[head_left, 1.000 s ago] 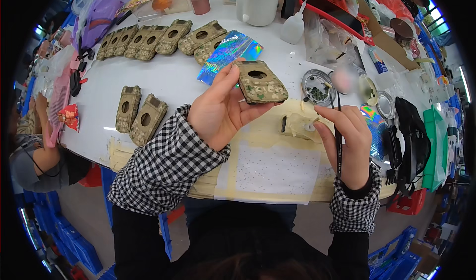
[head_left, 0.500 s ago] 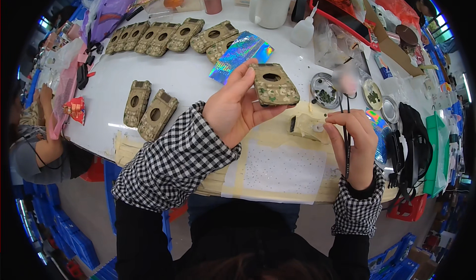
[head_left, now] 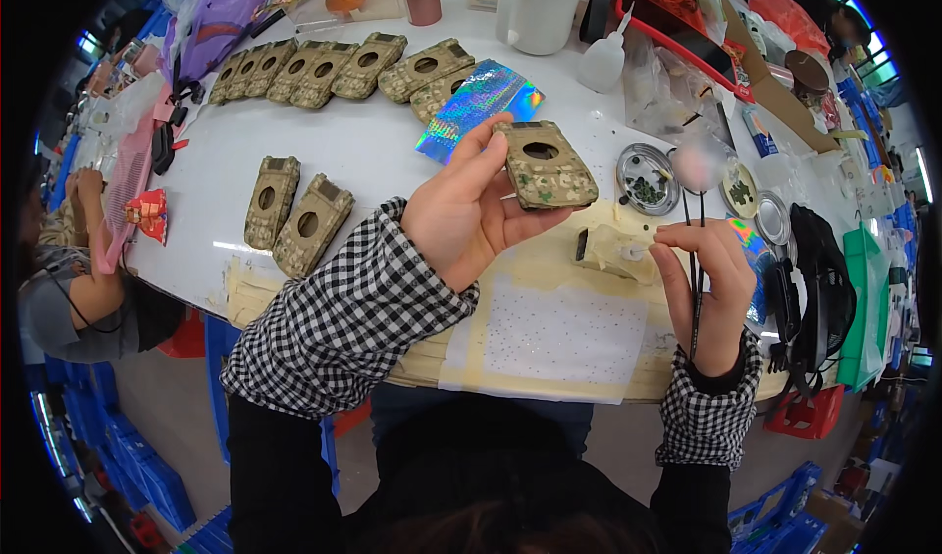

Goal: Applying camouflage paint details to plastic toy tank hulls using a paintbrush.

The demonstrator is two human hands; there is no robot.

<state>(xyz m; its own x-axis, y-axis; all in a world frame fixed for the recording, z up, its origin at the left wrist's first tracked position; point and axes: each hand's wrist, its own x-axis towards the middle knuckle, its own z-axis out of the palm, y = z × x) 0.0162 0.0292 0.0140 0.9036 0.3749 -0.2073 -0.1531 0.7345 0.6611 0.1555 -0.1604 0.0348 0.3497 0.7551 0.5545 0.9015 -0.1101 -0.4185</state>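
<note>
White round table [head_left: 392, 152] is my landmark. Blue crates on the floor below its near edge; another person sits at its left rim. On the near edge: taped paper sheet [head_left: 564, 333] speckled with tiny dots. White mug [head_left: 538, 9] at the far side, can't see inside. Far-left: row of camo cases [head_left: 324, 68]; two more camo cases [head_left: 294, 215] lie left of my arm. Holographic card [head_left: 479, 105] mid-table. Round metal dish [head_left: 648, 178], right of centre, holds small dark bits; two smaller tins sit further right, contents unclear. My left hand [head_left: 461, 220] grips one camo case [head_left: 545, 164] by its edges, raised above the table centre, hole side up. My right hand [head_left: 708, 294] pinches a thin dark tool [head_left: 695, 289], upright, over the near-right edge.
</note>
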